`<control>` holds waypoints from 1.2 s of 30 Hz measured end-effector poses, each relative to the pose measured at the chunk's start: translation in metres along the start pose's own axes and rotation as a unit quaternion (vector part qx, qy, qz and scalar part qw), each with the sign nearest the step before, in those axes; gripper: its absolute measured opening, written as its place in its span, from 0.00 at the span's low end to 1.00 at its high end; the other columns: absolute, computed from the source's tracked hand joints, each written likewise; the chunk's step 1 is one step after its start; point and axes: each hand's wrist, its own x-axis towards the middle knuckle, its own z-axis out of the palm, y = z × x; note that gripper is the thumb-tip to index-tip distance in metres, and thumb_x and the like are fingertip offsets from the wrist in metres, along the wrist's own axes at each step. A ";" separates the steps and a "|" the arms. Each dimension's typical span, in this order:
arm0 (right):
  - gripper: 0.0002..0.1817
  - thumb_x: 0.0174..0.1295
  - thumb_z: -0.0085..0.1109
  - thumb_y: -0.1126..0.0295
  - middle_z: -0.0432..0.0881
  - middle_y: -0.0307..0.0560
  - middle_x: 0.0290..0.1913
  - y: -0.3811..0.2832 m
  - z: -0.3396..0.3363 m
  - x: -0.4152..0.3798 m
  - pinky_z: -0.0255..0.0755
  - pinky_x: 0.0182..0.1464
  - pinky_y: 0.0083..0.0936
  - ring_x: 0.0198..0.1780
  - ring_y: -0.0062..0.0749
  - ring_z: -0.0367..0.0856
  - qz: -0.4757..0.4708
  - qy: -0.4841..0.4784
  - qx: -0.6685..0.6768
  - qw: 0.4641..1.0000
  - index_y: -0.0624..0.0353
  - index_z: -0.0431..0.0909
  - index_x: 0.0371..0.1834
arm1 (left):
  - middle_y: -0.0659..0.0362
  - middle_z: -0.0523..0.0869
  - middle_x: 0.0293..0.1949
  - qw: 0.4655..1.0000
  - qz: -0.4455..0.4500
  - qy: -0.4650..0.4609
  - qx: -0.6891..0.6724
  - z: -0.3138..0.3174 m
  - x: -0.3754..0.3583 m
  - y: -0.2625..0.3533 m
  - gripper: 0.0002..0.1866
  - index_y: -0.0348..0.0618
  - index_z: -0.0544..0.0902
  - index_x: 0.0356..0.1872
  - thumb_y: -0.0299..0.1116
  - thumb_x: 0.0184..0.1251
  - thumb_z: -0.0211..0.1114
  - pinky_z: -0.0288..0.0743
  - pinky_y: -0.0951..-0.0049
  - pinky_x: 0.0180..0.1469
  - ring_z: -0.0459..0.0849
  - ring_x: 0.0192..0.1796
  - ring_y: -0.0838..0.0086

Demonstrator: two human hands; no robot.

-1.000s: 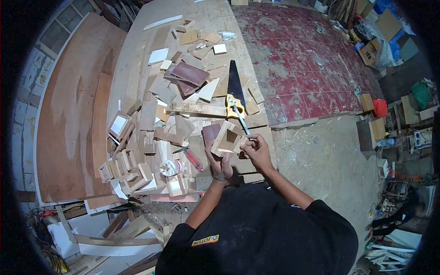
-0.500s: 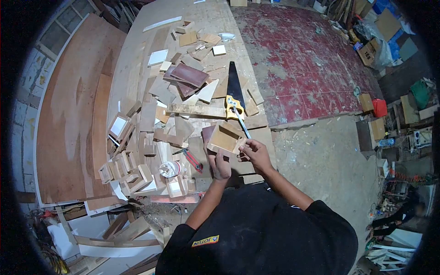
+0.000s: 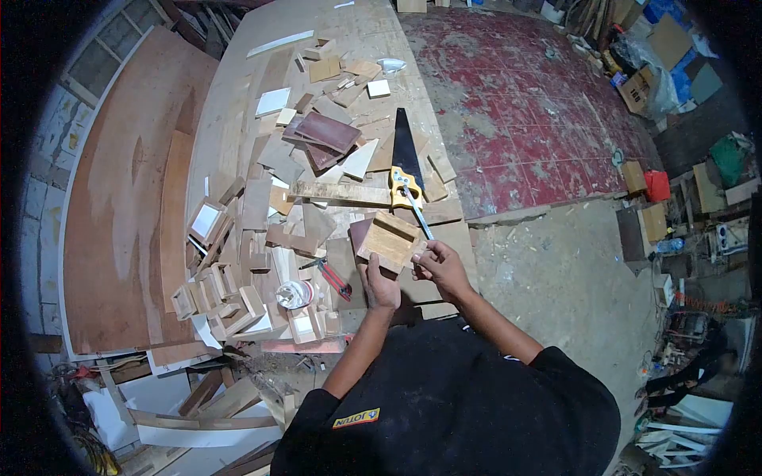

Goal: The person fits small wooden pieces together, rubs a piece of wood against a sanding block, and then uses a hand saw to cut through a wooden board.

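A small open wooden box (image 3: 390, 239) is held above the front edge of the workbench, its hollow side facing up. My left hand (image 3: 382, 287) grips its lower left side, thumb against the near wall. The fingers of my right hand (image 3: 441, 270) pinch its right corner. Just beyond the box lie a handsaw with a yellow handle (image 3: 406, 186) and a metal ruler (image 3: 421, 214). Left of my left hand are red-handled pliers (image 3: 335, 281) and a white tub (image 3: 294, 294).
Wood offcuts (image 3: 327, 132) cover the middle of the workbench (image 3: 230, 103). Small wooden frames (image 3: 230, 305) are piled at its near left. A large brown panel (image 3: 119, 190) stands further left. At the lower right edge a person (image 3: 698, 373) is partly visible.
The box has tilted slightly, so its inside shows brighter and more fully. My left thumb has shifted up along the near wall. My right hand has barely moved.
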 end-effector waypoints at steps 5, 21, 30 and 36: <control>0.09 0.61 0.64 0.72 0.79 0.40 0.27 0.000 0.000 -0.001 0.79 0.33 0.27 0.26 0.20 0.78 0.008 -0.004 -0.011 1.000 0.61 0.73 0.36 | 0.52 0.74 0.60 0.999 -0.030 -0.007 -0.025 0.001 0.000 0.002 0.26 0.40 0.66 0.64 0.43 0.71 0.55 0.68 0.58 0.64 0.74 0.63 0.62; 0.09 0.59 0.65 0.73 0.82 0.43 0.34 -0.002 0.002 -0.003 0.84 0.37 0.28 0.36 0.25 0.82 0.025 0.037 -0.033 0.998 0.62 0.74 0.36 | 0.54 0.74 0.62 0.997 -0.070 0.037 -0.001 0.001 0.000 -0.003 0.31 0.41 0.64 0.67 0.52 0.72 0.50 0.66 0.58 0.65 0.74 0.64 0.62; 0.09 0.58 0.66 0.73 0.80 0.41 0.31 -0.004 0.001 -0.004 0.84 0.37 0.30 0.33 0.23 0.80 0.025 0.039 -0.015 0.999 0.62 0.75 0.38 | 0.51 0.74 0.60 0.998 0.000 -0.018 0.053 -0.001 0.002 -0.004 0.26 0.38 0.65 0.64 0.44 0.72 0.51 0.67 0.60 0.62 0.75 0.61 0.62; 0.10 0.59 0.66 0.73 0.81 0.42 0.32 -0.007 -0.001 -0.006 0.84 0.38 0.30 0.34 0.24 0.81 0.014 0.034 -0.017 0.999 0.63 0.75 0.38 | 0.48 0.72 0.60 0.989 0.050 -0.020 0.139 0.015 -0.008 0.009 0.24 0.34 0.64 0.63 0.38 0.72 0.52 0.66 0.62 0.62 0.73 0.60 0.62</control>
